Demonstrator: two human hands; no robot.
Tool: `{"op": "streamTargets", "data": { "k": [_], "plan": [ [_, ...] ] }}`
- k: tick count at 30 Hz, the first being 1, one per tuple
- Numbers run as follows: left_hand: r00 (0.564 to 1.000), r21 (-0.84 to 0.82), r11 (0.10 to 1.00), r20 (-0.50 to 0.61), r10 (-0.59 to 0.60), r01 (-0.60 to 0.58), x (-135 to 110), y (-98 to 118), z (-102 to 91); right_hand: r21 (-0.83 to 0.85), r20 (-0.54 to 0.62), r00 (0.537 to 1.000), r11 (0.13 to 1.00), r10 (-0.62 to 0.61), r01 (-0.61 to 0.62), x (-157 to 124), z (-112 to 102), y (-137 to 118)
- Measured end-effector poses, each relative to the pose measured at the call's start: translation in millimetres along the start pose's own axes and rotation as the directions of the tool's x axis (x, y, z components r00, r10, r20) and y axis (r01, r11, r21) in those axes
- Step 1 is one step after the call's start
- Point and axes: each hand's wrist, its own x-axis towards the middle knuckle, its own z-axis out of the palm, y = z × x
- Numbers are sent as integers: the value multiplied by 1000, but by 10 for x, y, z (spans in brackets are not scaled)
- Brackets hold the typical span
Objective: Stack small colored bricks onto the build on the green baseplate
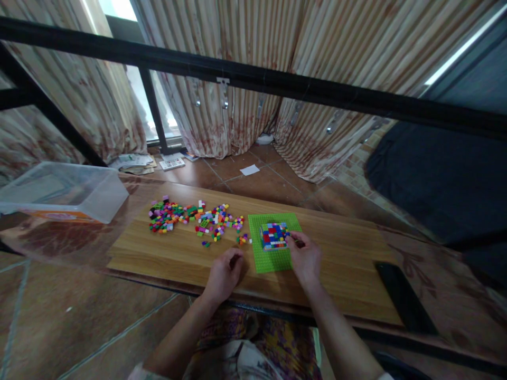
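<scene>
A green baseplate (273, 259) lies on a wooden board (174, 253), with a multicoloured block of small bricks (273, 235) built on it. My right hand (304, 257) rests on the plate's right side, fingers curled and fingertips touching the block's right edge. My left hand (224, 274) lies on the board just left of the plate, fingers curled in a loose fist; anything inside it is hidden. Several loose bricks (190, 216) in many colours are scattered over the board to the left.
A clear plastic tub (63, 191) stands at the far left. A black phone (404, 303) lies on the table's right side. A black metal rail (253, 74) crosses above the table. Papers lie on the tiled floor by the curtains.
</scene>
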Motion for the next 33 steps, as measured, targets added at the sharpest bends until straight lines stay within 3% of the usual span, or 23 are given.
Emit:
{"op": "streamTargets", "data": {
  "k": [19,33],
  "plan": [
    [999,40,998,5,44,-44,-31,-47,46,-262,5,980,946,-198,192,50,123,20],
    [999,21,999,9,33,-33,-36,-32,40,-187,124,945,928,-302,321,14,55,197]
  ]
}}
